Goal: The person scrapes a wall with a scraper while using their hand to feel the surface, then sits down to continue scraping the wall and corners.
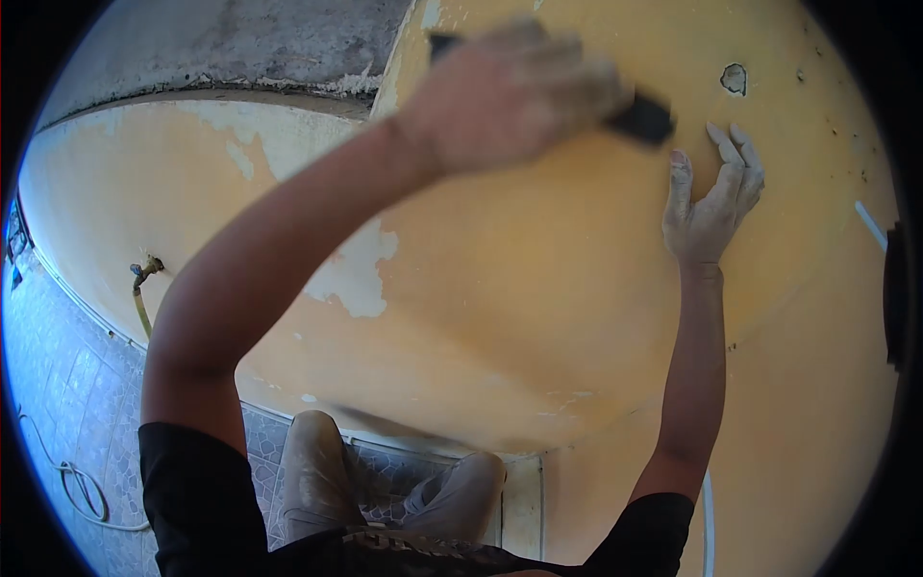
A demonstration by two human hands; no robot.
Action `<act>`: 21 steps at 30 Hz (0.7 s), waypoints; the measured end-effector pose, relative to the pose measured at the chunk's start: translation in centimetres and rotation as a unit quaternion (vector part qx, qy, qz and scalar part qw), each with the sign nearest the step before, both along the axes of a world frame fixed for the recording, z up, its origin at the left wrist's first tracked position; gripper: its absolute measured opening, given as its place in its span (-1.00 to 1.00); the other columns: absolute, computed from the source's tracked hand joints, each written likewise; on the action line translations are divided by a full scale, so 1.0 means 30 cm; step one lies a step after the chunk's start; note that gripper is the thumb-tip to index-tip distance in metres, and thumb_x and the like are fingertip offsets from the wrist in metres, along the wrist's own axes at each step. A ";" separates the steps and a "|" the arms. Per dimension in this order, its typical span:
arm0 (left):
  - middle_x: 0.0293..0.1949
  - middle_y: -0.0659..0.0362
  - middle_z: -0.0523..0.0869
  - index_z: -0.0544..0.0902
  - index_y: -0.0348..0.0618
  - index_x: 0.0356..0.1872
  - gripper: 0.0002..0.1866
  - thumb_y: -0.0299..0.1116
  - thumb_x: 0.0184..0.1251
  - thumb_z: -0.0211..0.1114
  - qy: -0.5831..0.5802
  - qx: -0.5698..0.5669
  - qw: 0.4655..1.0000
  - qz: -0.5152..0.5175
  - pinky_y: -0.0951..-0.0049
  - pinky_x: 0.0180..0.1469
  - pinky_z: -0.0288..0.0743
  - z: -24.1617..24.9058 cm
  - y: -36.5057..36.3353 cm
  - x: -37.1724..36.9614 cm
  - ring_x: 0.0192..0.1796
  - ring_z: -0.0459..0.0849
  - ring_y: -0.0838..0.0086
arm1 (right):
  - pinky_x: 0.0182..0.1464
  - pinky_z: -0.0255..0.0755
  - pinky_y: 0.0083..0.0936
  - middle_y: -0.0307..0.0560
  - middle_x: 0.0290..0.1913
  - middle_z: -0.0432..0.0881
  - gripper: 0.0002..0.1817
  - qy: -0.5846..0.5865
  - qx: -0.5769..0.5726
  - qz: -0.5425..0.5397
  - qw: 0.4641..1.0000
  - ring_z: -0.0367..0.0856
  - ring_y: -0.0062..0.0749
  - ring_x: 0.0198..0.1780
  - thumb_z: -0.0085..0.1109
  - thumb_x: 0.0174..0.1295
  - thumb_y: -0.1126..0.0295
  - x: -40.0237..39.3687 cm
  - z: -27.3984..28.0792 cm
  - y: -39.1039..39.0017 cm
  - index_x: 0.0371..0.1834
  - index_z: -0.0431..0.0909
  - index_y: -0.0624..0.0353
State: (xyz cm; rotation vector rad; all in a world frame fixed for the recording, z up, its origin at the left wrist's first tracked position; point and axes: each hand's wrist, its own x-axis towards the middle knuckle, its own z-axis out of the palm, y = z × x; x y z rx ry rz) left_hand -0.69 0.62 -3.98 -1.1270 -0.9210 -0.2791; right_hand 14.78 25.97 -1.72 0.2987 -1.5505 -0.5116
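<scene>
The left hand, blurred, grips the block under its fingers, over the wall; the block's long axis slants down rightward, its lower end near the right hand, which is open, empty, fingers apart.

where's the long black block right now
The long black block is at the head view's upper centre, held in the left hand, its right end near the right hand.
</scene>
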 end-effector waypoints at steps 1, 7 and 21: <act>0.00 0.33 0.70 0.76 0.05 0.20 -0.58 -0.28 0.29 0.40 -0.084 0.041 0.996 -0.013 0.35 -0.05 0.58 0.044 -0.016 -0.007 -0.05 0.68 0.46 | 0.39 0.18 -0.12 0.07 0.33 0.44 -0.51 0.010 0.011 -0.027 1.000 0.35 -0.10 0.36 0.37 0.37 0.11 0.000 0.003 0.003 0.24 0.58 0.15; -0.12 0.32 0.80 0.80 0.09 -0.02 -0.77 -0.32 0.36 0.31 -0.185 0.107 0.977 0.024 0.37 -0.15 0.69 0.040 -0.014 0.050 -0.12 0.79 0.45 | 0.37 0.22 -0.12 0.09 0.32 0.47 -0.50 0.017 0.014 -0.005 1.000 0.38 -0.08 0.35 0.37 0.36 0.11 -0.006 -0.004 0.010 0.25 0.57 0.14; -0.04 0.39 0.71 0.82 0.10 -0.04 -0.71 -0.16 0.22 0.42 -0.280 -0.061 0.958 0.006 0.40 0.02 0.57 -0.046 0.030 0.115 -0.04 0.68 0.54 | 0.38 0.23 -0.08 0.18 0.35 0.47 -0.48 0.003 0.023 -0.002 1.000 0.37 0.02 0.38 0.35 0.38 0.16 -0.003 -0.018 -0.002 0.28 0.52 0.22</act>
